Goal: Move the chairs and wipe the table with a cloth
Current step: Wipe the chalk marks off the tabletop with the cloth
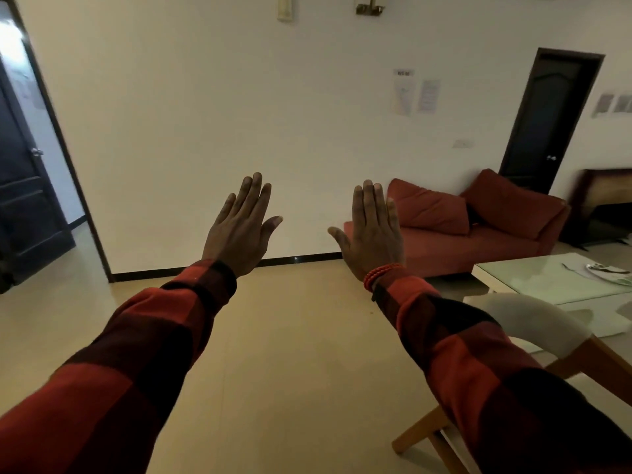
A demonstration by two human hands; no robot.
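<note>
Both arms, in red-and-black checked sleeves, stretch out in front of me over bare floor. My left hand (241, 224) is flat with its back up, fingers straight, holding nothing. My right hand (371, 229), a red bead bracelet at its wrist, is held the same way, empty. Low on the right stands a chair (533, 323) with a pale curved backrest and wooden legs, partly hidden under my right forearm. Behind the chair is the glass-topped white table (519, 273), cut off by the frame's right edge. No cloth is in sight.
A plate with cutlery (607, 270) lies on the table's far right. A red sofa (455, 230) with cushions stands against the white back wall. A dark closed door (550, 121) is behind it, and an open dark door (20, 200) is at the left. The floor is beige tile.
</note>
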